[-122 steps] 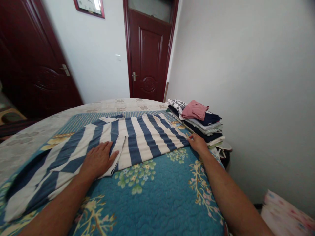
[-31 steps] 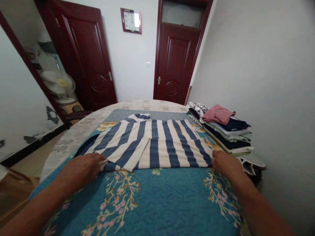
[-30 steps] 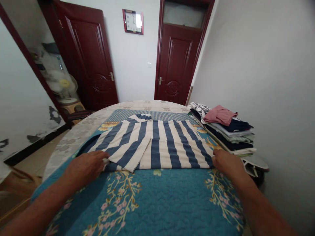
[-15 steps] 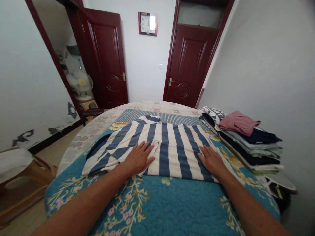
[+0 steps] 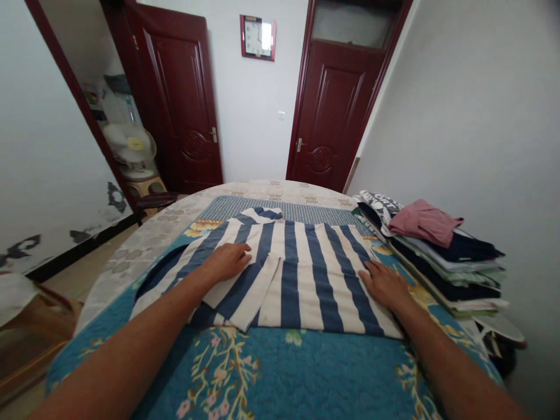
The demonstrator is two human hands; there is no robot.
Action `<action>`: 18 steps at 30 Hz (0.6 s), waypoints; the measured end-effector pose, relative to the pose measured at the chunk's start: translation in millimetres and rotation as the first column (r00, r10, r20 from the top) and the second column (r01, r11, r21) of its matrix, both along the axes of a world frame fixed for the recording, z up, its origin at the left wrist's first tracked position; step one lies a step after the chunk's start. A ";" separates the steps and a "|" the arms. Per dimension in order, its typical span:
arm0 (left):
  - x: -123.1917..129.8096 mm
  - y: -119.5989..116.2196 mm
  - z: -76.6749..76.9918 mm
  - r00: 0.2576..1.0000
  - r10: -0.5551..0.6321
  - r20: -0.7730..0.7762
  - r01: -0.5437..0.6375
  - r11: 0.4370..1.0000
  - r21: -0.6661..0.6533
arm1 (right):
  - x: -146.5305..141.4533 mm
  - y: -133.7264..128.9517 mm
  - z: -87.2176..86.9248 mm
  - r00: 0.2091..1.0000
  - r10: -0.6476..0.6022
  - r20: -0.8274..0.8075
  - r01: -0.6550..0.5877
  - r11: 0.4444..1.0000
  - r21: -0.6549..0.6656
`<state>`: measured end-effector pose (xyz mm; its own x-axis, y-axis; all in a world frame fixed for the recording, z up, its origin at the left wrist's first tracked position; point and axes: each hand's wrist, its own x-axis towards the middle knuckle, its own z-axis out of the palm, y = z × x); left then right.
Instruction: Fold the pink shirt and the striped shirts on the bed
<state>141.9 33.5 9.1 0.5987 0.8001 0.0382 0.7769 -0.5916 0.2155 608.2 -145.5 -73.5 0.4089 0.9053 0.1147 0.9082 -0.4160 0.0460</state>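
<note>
hands on striped shirt

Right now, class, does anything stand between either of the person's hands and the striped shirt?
Nothing visible does. The left hand is directly over the striped shirt, though contact is unclear; the right hand lies at its right edge. The clothes pile sits off to the right, blocking neither.

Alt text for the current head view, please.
Bare left hand and right hand on or just above a blue-striped white cloth garment spread on a teal floral quilted cover; a multicoloured stack of folded clothes stands at right.
</note>
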 end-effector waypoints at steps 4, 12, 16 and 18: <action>-3.4 37.6 0.2 0.996 0.092 -0.015 -0.091 0.993 0.080 | 14.6 23.0 19.8 0.999 -0.007 -0.039 0.005 0.999 -0.048; 9.7 132.9 -7.4 0.987 0.160 -0.020 -0.153 0.970 0.187 | 45.6 96.8 50.8 0.995 -0.053 -0.087 0.064 0.990 0.127; 20.4 164.2 3.0 0.988 0.145 0.062 -0.153 0.975 0.163 | 65.4 130.0 45.7 0.983 -0.089 -0.160 0.113 0.982 0.150; 27.0 180.9 5.8 0.980 0.166 0.106 -0.180 0.974 0.141 | 73.8 144.3 40.7 0.982 -0.090 -0.167 0.117 0.981 0.158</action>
